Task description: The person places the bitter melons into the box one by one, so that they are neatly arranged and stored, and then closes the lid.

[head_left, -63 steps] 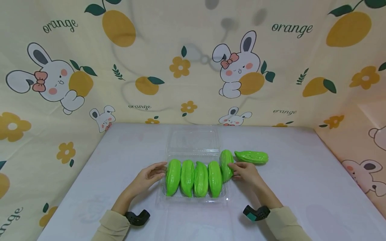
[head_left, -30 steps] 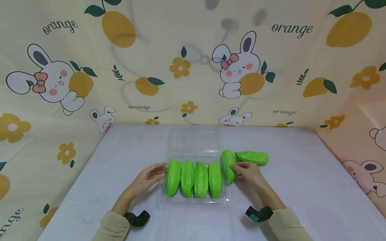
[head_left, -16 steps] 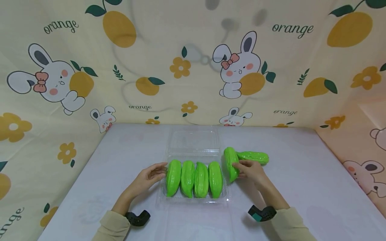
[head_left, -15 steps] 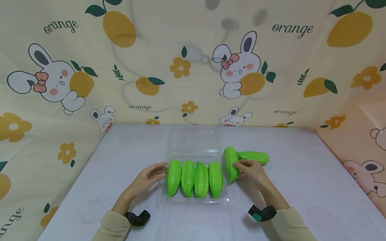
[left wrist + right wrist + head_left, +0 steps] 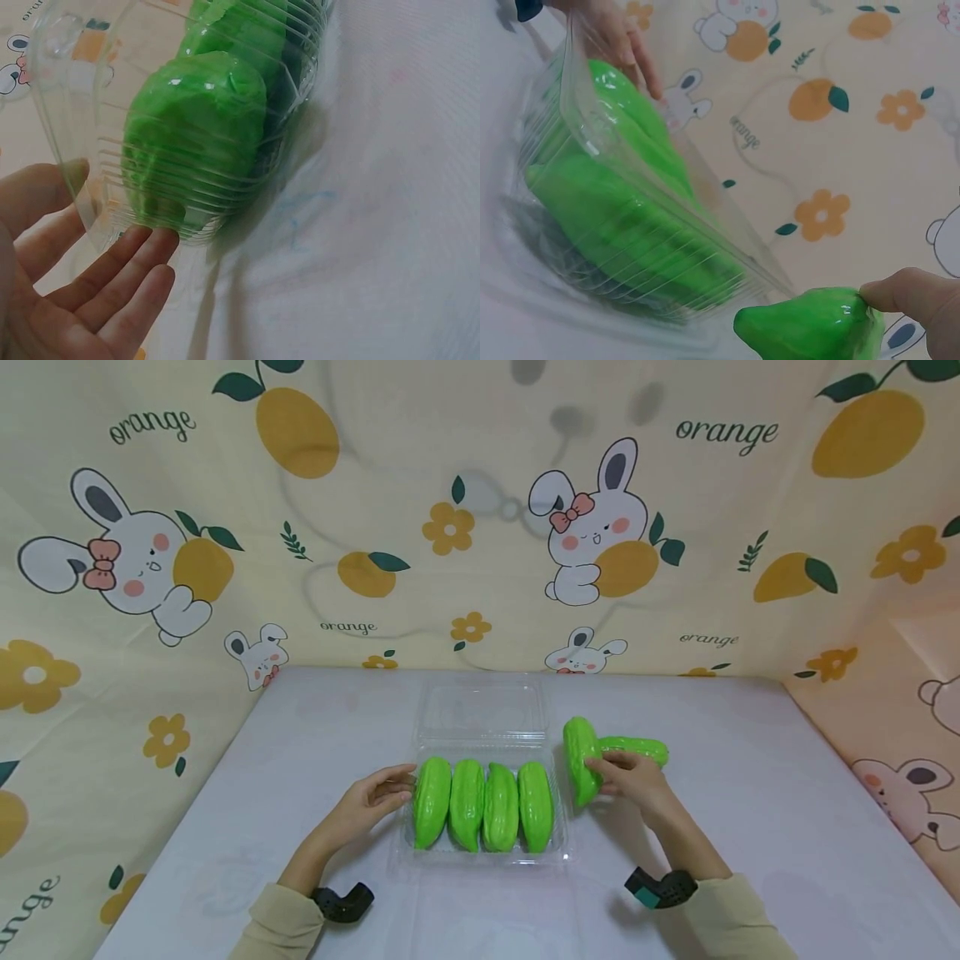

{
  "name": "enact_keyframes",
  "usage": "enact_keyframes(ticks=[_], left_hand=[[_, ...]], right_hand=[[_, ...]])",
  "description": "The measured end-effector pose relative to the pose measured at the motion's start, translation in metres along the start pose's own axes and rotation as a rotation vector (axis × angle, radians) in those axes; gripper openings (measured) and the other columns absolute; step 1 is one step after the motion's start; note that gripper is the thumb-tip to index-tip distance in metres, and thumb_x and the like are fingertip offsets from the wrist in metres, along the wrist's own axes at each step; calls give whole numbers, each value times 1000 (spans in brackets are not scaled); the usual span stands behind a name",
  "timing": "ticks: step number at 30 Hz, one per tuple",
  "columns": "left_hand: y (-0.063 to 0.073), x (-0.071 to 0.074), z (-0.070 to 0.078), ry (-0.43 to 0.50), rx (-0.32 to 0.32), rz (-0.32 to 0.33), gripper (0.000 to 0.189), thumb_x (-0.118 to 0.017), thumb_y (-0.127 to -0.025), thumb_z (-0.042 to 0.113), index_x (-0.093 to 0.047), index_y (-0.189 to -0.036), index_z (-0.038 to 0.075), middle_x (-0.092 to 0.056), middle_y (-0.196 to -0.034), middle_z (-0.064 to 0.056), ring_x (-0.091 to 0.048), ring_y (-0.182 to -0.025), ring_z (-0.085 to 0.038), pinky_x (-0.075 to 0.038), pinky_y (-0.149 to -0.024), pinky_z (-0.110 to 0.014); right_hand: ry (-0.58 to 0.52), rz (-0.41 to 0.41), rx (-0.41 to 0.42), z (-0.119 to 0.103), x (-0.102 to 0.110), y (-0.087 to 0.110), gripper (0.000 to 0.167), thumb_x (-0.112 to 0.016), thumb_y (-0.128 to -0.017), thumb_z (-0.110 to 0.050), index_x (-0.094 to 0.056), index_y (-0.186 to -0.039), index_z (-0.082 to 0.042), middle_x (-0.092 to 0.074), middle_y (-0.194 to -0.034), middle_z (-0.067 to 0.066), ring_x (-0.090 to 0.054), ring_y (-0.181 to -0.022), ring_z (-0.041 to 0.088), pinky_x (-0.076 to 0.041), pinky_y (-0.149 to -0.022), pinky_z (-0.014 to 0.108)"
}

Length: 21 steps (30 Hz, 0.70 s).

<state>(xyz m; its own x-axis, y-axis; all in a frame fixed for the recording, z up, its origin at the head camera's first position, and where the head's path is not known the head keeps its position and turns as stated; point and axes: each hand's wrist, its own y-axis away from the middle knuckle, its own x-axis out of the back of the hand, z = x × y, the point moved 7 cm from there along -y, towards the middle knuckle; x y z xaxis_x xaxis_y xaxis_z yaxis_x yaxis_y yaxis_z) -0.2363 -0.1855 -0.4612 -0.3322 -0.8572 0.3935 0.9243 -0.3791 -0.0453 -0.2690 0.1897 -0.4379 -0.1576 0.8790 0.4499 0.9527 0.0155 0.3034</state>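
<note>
My right hand [image 5: 637, 779] pinches a glossy green bitter melon [image 5: 581, 760], upright and tilted a little, just right of a clear plastic box [image 5: 483, 860]. In the right wrist view the thumb lies on the blunt end of that melon [image 5: 810, 326]; the other fingers are hidden. Several more bitter melons [image 5: 500, 806] stand side by side in the box. At the box's left wall is my left hand [image 5: 363, 806]. In the left wrist view this hand [image 5: 90, 300] has fairly straight fingertips against the clear wall, with a melon [image 5: 195, 127] behind it.
Another bitter melon [image 5: 637, 747] lies sideways on the white table [image 5: 712, 710], partly behind the held one and the right hand. The box's clear lid [image 5: 480, 706] lies folded back. Patterned cloth [image 5: 420, 460] hangs behind and beside the table.
The right hand has moved the bitter melon from the box's right edge rightward and away from me, now overlapping the lying melon in view. The left hand has stayed in place.
</note>
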Motion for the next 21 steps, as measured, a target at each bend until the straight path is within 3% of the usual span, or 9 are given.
enact_keyframes(ticks=[12,21], left_hand=[[-2,-4,-1,4,-9,5,49,-55,-98,20,-44,-142,1,-57,-133,-25,-54,-124,-41,-46,-95,-10],[-2,-7,3,0,-16,18,48,-56,-98,20,-45,-141,1,-58,-131,-24,-56,-122,-40,-47,-96,-12]], right_hand=[[23,10,20,-10,7,6,72,-59,-94,-42,-41,-139,11,-49,-139,30,-62,-87,5,-58,-82,25],[-14,4,35,-14,4,11,69,-60,-94,-38,-41,-139,11,-50,-139,28,-61,-87,3,-58,-85,23]])
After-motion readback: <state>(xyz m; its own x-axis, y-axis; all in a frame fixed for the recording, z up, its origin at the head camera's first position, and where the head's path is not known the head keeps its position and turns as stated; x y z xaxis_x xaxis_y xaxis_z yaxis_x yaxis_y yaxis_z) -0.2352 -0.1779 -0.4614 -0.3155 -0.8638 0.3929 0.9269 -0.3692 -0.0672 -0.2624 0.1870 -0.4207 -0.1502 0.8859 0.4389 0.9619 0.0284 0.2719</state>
